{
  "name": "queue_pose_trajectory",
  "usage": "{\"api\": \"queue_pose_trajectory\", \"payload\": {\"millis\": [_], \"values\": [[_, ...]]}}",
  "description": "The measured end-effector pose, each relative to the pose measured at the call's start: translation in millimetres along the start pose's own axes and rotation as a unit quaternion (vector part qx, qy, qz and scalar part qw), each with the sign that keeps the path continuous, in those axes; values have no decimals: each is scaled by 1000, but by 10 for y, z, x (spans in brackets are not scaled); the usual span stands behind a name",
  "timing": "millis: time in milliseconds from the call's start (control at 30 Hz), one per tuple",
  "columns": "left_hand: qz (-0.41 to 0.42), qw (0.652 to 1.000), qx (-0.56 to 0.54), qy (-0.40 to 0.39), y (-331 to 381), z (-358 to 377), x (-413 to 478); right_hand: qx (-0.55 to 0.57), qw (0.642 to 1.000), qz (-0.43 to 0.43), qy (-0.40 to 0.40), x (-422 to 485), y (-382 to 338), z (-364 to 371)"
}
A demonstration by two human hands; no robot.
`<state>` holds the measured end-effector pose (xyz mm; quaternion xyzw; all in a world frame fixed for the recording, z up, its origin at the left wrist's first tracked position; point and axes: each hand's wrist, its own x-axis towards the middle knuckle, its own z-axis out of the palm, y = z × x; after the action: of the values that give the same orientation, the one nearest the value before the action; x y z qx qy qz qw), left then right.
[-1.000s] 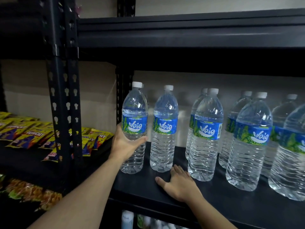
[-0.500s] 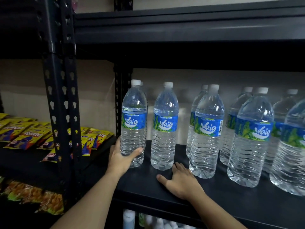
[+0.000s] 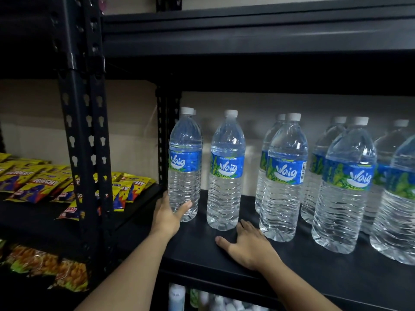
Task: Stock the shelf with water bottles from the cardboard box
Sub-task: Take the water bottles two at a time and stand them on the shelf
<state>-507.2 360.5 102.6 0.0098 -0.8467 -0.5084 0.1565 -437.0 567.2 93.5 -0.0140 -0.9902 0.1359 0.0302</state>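
Clear water bottles with blue Waig labels and white caps stand in rows on the black shelf. My left hand grips the lower part of the leftmost water bottle, which stands upright on the shelf beside the rear upright post. A second bottle stands just to its right, apart from it. My right hand lies flat, palm down, on the shelf in front of that bottle and holds nothing. Several more bottles fill the shelf to the right. The cardboard box is out of view.
A black perforated upright stands at the left front. Behind it, yellow snack packets lie on the neighbouring shelf, with more packets below. The upper shelf board hangs above the bottle caps. White items show on the level beneath.
My left hand has slid down the leftmost bottle to its lower part as the bottle settled onto the shelf. My right hand has stayed flat on the shelf.
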Motion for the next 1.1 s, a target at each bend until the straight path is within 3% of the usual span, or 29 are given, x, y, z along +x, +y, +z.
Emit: {"api": "queue_pose_trajectory", "payload": {"millis": [500, 1100], "values": [[-9, 1000, 25, -6, -30, 60, 23, 13, 1000, 3, 11, 3, -3, 4], [-31, 991, 103, 85, 56, 82, -27, 25, 1000, 10, 14, -52, -32, -43]]}}
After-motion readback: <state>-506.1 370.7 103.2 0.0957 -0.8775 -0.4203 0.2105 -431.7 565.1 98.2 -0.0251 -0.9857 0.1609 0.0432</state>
